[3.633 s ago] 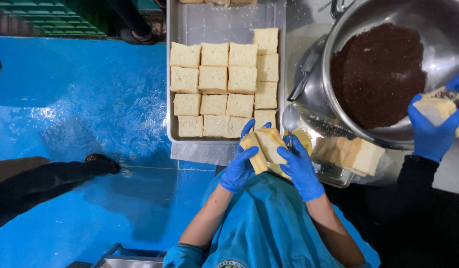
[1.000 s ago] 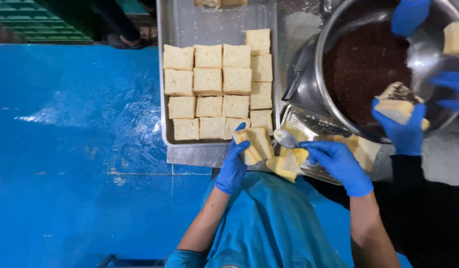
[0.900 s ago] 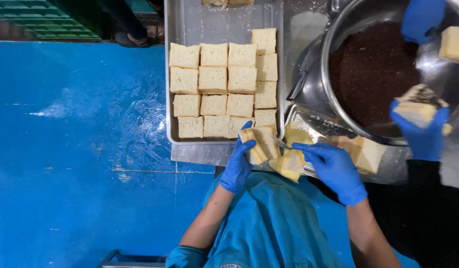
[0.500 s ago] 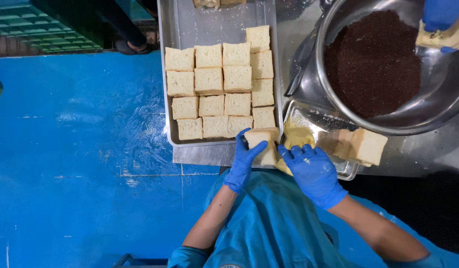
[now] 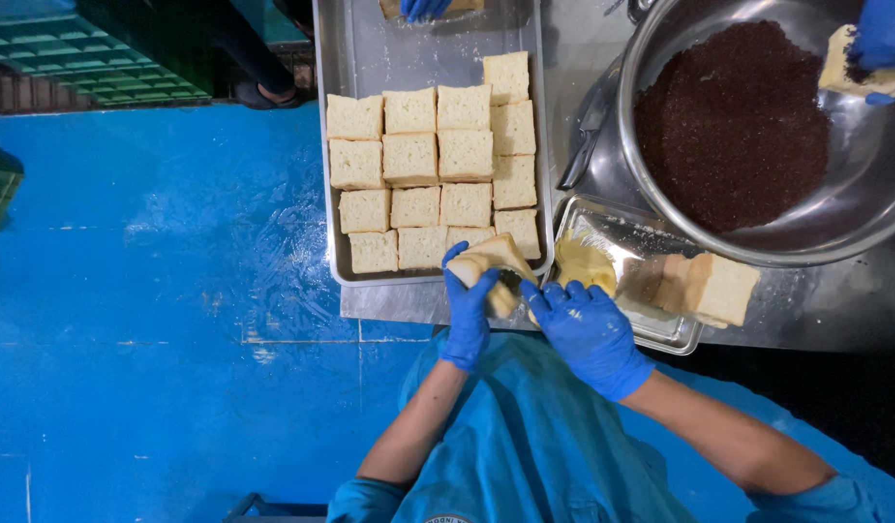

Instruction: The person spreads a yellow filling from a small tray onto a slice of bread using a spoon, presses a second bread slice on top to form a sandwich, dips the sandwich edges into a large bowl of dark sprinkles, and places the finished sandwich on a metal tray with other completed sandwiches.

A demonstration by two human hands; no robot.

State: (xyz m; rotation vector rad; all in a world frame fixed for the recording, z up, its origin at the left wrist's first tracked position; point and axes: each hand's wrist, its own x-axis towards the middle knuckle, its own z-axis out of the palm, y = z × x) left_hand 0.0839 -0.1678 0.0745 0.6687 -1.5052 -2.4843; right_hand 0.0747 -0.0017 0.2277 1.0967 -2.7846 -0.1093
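Blue floor (image 5: 128, 320) fills the left side, beside a steel table (image 5: 815, 310). On it a metal tray (image 5: 336, 242) carries rows of pale bread squares (image 5: 438, 155). At the tray's near edge the left hand (image 5: 467, 300) curls its gloved fingers around a bread slice (image 5: 496, 261) (folded, it seems). Just beside it the right hand (image 5: 588, 329), fingers closed, touches that slice; what it grips is hidden. Further right sit a small tray of yellow spread (image 5: 583, 261), a bread stack (image 5: 718, 288) and a big bowl of dark crumbs (image 5: 733, 126).
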